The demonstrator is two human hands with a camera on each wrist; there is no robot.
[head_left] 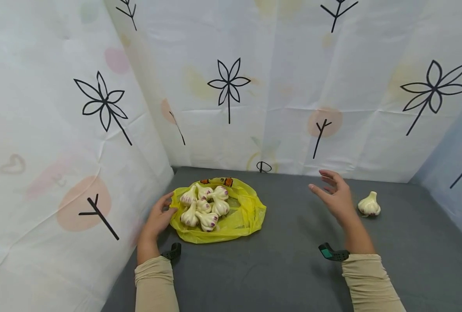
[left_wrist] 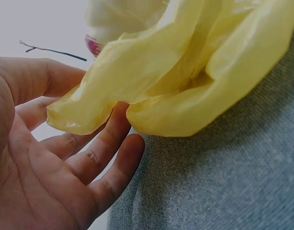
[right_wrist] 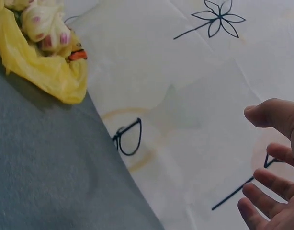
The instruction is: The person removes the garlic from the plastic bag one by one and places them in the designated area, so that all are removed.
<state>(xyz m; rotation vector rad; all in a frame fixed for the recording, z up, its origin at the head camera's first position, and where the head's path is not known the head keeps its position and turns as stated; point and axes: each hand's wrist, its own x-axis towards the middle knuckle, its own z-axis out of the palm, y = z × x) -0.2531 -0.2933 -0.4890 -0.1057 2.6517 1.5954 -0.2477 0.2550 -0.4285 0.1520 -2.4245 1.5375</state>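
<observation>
In the head view a yellow plastic bag (head_left: 250,216) lies spread open on the left of the table, with several garlic bulbs (head_left: 209,222) clustered inside. My left hand (head_left: 159,219) is at the bag's left rim, its fingers loosely bent against the plastic. Up close in the left wrist view, a fold of the bag (left_wrist: 152,72) covers some of those fingertips. My right hand (head_left: 338,197) hovers over the right half of the table, thumb and fingers spread, holding nothing. Just right of it sits a single garlic bulb (head_left: 369,204), neck up.
A dark grey cloth (head_left: 278,268) covers the tabletop. White sheets printed with flowers and twigs (head_left: 285,91) hang along the back and both sides. Dark bands (head_left: 333,252) are worn at both wrists, over light sleeves.
</observation>
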